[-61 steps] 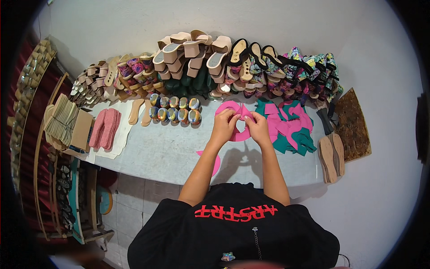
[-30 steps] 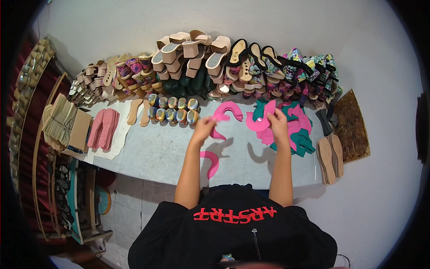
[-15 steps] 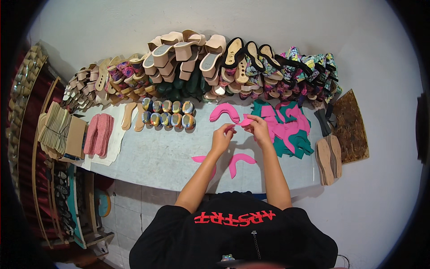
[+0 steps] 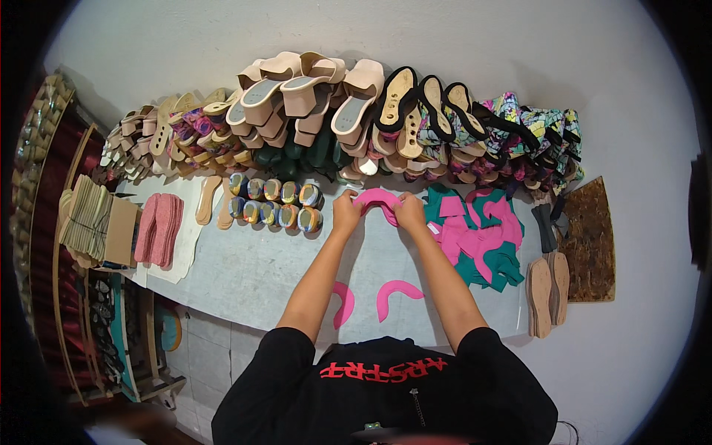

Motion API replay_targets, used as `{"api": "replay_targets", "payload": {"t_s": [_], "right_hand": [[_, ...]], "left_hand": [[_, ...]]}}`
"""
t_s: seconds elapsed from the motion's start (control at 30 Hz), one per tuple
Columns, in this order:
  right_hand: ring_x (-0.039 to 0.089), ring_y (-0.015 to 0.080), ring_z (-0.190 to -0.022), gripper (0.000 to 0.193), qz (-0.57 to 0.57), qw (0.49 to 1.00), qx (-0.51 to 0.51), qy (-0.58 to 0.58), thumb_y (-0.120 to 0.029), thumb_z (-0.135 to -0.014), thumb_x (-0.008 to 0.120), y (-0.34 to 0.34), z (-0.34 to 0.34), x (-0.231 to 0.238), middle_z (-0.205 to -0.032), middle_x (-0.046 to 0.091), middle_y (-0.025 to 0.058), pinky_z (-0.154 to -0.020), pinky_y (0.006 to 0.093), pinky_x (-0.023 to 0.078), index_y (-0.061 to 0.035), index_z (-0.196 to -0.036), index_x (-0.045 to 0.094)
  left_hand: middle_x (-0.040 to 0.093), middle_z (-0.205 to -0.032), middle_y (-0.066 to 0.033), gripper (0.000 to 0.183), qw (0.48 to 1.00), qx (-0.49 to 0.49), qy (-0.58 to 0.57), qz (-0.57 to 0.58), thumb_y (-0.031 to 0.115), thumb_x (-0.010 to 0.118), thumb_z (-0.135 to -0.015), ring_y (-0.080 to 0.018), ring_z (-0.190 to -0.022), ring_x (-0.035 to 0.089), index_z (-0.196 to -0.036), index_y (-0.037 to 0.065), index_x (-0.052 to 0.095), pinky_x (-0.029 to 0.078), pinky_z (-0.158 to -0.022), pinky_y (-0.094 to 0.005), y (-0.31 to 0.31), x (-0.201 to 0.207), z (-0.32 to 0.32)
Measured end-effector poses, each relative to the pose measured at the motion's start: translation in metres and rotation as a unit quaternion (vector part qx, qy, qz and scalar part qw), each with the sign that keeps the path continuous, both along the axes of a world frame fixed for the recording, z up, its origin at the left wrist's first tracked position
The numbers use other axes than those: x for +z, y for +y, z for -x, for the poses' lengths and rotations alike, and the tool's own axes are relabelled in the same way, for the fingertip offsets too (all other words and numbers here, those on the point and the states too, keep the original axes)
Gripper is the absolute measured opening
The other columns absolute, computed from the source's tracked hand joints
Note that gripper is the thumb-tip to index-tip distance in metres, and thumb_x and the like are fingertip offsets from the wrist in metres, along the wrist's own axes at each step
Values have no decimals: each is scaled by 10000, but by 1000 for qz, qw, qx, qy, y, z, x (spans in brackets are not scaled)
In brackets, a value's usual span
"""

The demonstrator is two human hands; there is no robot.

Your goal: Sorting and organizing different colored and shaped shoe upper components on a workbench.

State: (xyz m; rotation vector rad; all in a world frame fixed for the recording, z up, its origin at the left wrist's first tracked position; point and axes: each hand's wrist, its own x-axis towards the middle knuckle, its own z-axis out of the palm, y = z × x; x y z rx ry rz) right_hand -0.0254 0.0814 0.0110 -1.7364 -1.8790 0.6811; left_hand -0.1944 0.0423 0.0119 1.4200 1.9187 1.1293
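At the table's far middle, a stack of pink curved pieces [image 4: 378, 196] lies in an arch shape. My left hand [image 4: 345, 213] grips its left end, and my right hand [image 4: 409, 213] grips the right end, fingers closed on both sides. How many layers I hold is hard to make out. Closer to me lie two more: one pink curved strip [image 4: 400, 291] between my forearms, and another pink strip [image 4: 344, 305] partly hidden by my left forearm. Beside my right hand spreads a loose heap of pink pieces [image 4: 463, 241] and green pieces [image 4: 489, 273].
Stacked sandals [image 4: 356, 111] line the back against the wall. Left of my arms stand rows of patterned heels [image 4: 278, 204], then pink speckled insoles [image 4: 159, 230] and a cardboard box [image 4: 120, 231]. Tan soles [image 4: 549, 293] and a brown board [image 4: 589, 241] lie at the right.
Both hands have moved away from me and slightly left, from holding a pink piece above the table to the pink stack at the back. The camera view has shifted slightly.
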Motion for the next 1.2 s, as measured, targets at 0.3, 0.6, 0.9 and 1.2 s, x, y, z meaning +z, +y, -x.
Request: {"api": "replay_targets", "payload": {"t_s": [0.3,0.6,0.9,1.2], "right_hand": [[586,337,-783,291,38,999,-32,-12,-238,-693,659,-3,11,-3,-797,600,185,-690,412,463,-34,-873,556],[566,299,-873,419,23,973,10,-228,-331,-698,626,-24,17,0,-950,543,139,-702,411,464,-4,-949,552],[516,258,-921,474,-30,963,-15,-268,-348,-680,664,-34,26,-19,-984,497,111,-725,375,452,4,-970,537],[506,248,-921,507,-35,952,-21,-303,-345,-690,656,-33,32,-34,-997,483,99,-704,364,447,-1,-1029,501]], "left_hand": [[590,-835,-146,258,995,59,74,21,168,680,-667,-299,-783,565,-876,37,604,442,-669,-379,1,-14,-2],[530,-1023,-110,495,975,-21,216,49,196,708,-625,-294,-961,493,-1083,92,554,424,-785,-398,-4,-14,-9],[519,-1013,-135,477,976,-37,211,38,135,670,-646,-314,-934,494,-1102,86,538,437,-785,-377,-5,-18,-13],[502,-985,-135,481,967,-8,252,20,150,657,-655,-316,-907,489,-1102,77,495,433,-752,-394,-5,-26,-21]]}}
